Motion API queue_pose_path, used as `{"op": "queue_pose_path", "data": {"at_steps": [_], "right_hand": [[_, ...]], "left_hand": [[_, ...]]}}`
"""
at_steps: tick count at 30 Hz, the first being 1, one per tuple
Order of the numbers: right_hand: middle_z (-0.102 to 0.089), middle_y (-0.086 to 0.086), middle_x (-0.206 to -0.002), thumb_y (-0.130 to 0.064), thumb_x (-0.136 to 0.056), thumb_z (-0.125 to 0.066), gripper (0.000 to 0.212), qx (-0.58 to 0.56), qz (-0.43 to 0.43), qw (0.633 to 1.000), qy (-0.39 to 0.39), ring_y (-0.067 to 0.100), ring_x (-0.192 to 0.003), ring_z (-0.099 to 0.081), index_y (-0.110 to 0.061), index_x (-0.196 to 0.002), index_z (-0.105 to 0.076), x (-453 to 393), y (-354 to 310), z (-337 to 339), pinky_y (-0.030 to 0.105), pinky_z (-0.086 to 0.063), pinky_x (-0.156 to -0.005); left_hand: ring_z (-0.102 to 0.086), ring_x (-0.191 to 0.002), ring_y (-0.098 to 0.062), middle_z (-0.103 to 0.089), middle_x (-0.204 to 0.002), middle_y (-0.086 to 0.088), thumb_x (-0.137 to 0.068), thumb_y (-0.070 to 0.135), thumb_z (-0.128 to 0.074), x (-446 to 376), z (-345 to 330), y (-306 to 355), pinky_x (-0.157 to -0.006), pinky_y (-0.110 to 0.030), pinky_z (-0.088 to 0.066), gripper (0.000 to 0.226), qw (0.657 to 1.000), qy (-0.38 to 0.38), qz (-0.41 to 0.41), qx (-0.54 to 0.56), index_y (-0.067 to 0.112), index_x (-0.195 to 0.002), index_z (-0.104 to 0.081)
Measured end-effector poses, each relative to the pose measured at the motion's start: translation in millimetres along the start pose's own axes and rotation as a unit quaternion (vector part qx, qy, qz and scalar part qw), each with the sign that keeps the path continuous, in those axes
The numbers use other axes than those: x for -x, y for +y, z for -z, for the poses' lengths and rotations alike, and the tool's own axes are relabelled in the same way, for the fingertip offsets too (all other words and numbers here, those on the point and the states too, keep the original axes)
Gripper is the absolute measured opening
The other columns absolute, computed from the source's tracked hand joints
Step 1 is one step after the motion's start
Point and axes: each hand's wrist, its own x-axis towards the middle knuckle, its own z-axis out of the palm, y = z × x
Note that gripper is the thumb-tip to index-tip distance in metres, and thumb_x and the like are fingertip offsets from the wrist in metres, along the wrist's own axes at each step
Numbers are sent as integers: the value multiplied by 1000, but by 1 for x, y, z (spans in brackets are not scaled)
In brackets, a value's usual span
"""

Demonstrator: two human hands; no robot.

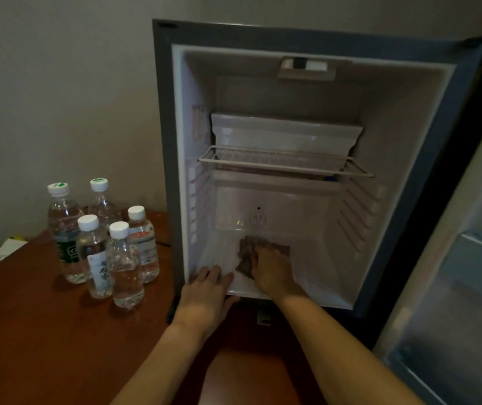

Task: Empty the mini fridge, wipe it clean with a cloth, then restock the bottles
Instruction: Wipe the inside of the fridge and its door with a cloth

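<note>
Right hand [269, 270] presses the cloth [247, 252] flat on the fridge floor [316, 270]; left hand [207, 293] rests open beside it. The bunched cloth could slip from under those fingers.

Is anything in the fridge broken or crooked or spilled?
Nothing looks broken or spilled. The wire shelf sits fairly level in the mini fridge. The right hand presses a cloth on the fridge floor, the left hand rests at its front edge, and five bottles stand upright outside.

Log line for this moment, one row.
stage: wiping | right hand presses cloth on fridge floor | left hand braces front edge | five bottles out
</note>
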Motion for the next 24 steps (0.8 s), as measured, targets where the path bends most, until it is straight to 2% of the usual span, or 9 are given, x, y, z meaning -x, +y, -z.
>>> {"op": "queue_pose_path", "data": {"at_steps": [4, 7, 9, 11, 12, 14, 17, 20, 24], "right_hand": [[-56, 10, -136, -36, -99, -48, 37, 5, -7, 1000, -12, 28, -122, -51, -12, -123, -63, 31, -1, -5, 32, -39, -97], [-52, 12, -138, -38, -101, -37, 42, 39, -36, 998, -33, 33, -125, -48, -17, -129, -59, 55, -7, -8, 41, -38, -107], [-63, 14, -116, -41, -93, -35, 46, 56, -21, 998, -2, 35, -103, -61, -13, -108, -69, 71, -12, -10, 48, -51, -92], [-67, 10, -90, -38, -84, -39, 41, 39, -29, 999, 1, 32, -76, -66, -14, -82, -72, 80, -10, -14, 43, -59, -69], [-66, 9, -89, -36, -85, -43, 35, 44, -28, 998, 20, 32, -76, -66, -14, -81, -71, 83, -9, -16, 41, -59, -69], [-65, 10, -107, -31, -93, -49, 28, 44, -16, 999, 24, 33, -96, -64, -14, -98, -70, 83, -10, -13, 40, -52, -84], [-53, 12, -137, -33, -101, -44, 35, 31, -40, 999, -18, 33, -124, -50, -13, -125, -61, 63, -10, -3, 38, -39, -103], [-58, 13, -131, -32, -104, -39, 36, -1, -54, 999, -8, 30, -118, -55, -13, -119, -65, 46, -7, -4, 33, -43, -95], [-63, 12, -125, -30, -100, -50, 31, -32, -20, 999, -2, 27, -112, -57, -9, -114, -68, 23, -5, 1, 29, -41, -93]], "left_hand": [[-39, -132, -25, -42, -141, 1, -102, 56, -40, 2, -1, 1, -91, -40, -48, 54, 1000, 0, 0, 1, 33, -151, -36], [-43, -128, -26, -46, -136, 0, -101, 53, -46, 3, -2, 2, -90, -41, -49, 52, 1000, 2, 0, 17, 32, -148, -41], [-45, -126, -27, -48, -133, -1, -100, 51, -50, 4, -2, 2, -89, -41, -50, 50, 1000, 10, -2, 25, 31, -145, -45], [-45, -126, -27, -48, -132, -1, -100, 49, -50, 4, -2, 2, -89, -41, -50, 48, 999, 16, -4, 27, 30, -143, -47], [-44, -126, -27, -48, -132, -1, -100, 49, -50, 4, -3, 1, -90, -41, -49, 48, 1000, 15, -3, 26, 30, -143, -47], [-44, -126, -27, -47, -133, -1, -100, 49, -48, 4, -4, 1, -92, -40, -48, 48, 1000, 15, -4, 22, 30, -145, -45], [-44, -126, -26, -47, -135, -1, -101, 49, -48, 3, -6, 0, -92, -40, -49, 51, 1000, 15, -6, 22, 30, -148, -42], [-46, -126, -27, -49, -134, -2, -100, 52, -49, 3, -9, 0, -88, -41, -51, 53, 999, 20, 1, 31, 29, -148, -44], [-48, -124, -27, -51, -133, -3, -100, 55, -48, 3, -12, 0, -89, -41, -52, 54, 999, 26, 6, 37, 27, -147, -47]]}}
